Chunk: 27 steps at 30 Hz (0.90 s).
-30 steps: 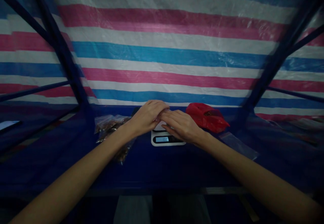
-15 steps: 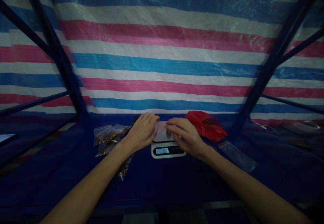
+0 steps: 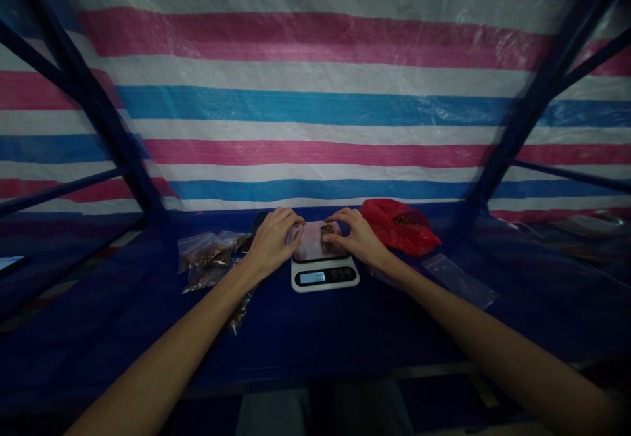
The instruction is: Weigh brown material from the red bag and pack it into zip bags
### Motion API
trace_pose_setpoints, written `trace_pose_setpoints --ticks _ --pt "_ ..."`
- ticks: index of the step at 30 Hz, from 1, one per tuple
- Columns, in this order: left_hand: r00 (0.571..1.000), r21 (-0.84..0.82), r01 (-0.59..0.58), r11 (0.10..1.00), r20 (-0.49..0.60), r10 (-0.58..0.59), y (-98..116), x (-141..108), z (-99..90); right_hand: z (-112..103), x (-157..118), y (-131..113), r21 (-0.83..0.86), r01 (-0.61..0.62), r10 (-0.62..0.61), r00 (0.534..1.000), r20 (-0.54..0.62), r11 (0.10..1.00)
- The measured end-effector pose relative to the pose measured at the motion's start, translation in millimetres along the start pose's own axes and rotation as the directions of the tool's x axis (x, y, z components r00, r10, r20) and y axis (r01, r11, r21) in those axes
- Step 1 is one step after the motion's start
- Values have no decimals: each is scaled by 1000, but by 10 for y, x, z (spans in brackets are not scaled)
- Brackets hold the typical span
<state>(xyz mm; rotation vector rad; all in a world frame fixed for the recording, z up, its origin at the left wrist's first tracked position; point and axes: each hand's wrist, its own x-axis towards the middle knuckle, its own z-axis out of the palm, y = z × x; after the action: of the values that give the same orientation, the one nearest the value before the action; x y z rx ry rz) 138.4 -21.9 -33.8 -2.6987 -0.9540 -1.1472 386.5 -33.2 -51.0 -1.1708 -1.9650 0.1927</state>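
Well, from my station I see a striped tarp [image 3: 315, 114] behind a blue-covered table [image 3: 305, 350]. On it sits a digital kitchen scale [image 3: 325, 275], with filled zip bags [image 3: 204, 255] to its left and a red plastic bag [image 3: 399, 227] to its right. My left hand [image 3: 273, 242] and right hand [image 3: 355, 237] curve, fingers partly closed, against a clear bag [image 3: 310, 239] on the scale's platform; I cannot tell whether they grip it. Inside lies a brown scrap [image 3: 326, 228].

Pink, white and blue striped tarp [image 3: 315, 114] for a back wall, dark blue poles [image 3: 86, 94] running up the upper left, pretty dim in here.
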Motion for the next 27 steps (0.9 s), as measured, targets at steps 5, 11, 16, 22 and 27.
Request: trace_pose_setpoints --ticks 5,11,16,22,27 --pt "999 26 48 998 -18 -48 7 5 14 -28 -5 -101 104 -38 41 999 -20 994" --pt "992 41 122 992 20 -123 49 10 23 -11 -60 -335 353 3 3 1000 -17 936" --pt "976 74 200 977 72 -206 127 43 11 50 -94 -495 405 27 -27 1000 -4 914" --pt "961 115 238 964 114 -251 201 69 4 104 -26 -530 420 39 -35 999 -17 907" --pt "959 152 254 955 92 -270 204 65 25 89 55 -475 499 22 -21 1000 -7 866"
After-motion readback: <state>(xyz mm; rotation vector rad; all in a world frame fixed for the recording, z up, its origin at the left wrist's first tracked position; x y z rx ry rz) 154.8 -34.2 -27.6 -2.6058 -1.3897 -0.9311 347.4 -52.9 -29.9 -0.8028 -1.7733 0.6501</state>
